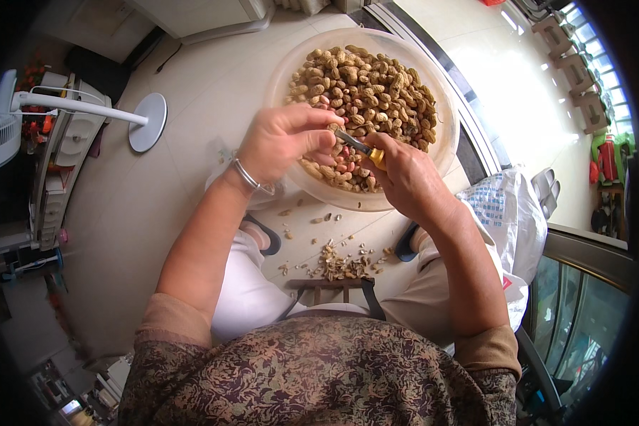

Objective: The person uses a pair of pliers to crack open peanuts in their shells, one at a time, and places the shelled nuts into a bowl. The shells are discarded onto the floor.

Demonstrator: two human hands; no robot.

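A wide, pale plastic basin (pixel 370 201) is heaped with unshelled peanuts (pixel 383 96), some shelled pink kernels among them. Over its near left part, my left hand (pixel 290 133) pinches a single peanut (pixel 334 127) between thumb and fingertips. From the right, my right hand (pixel 407 173) grips the yellow handle of a small metal-jawed hand tool (pixel 355 142), probably pliers. The metal end of the tool meets the peanut. Whether its jaws are parted cannot be told. My right fingers partly hide the handle.
Broken peanut shells (pixel 346 263) lie on the tiled floor between my slippered feet. A clear plastic bag (pixel 266 194) is left of the basin, a white woven sack (pixel 511 213) right. A white fan (pixel 148 122) stands left. A door track (pixel 471 125) runs behind the basin.
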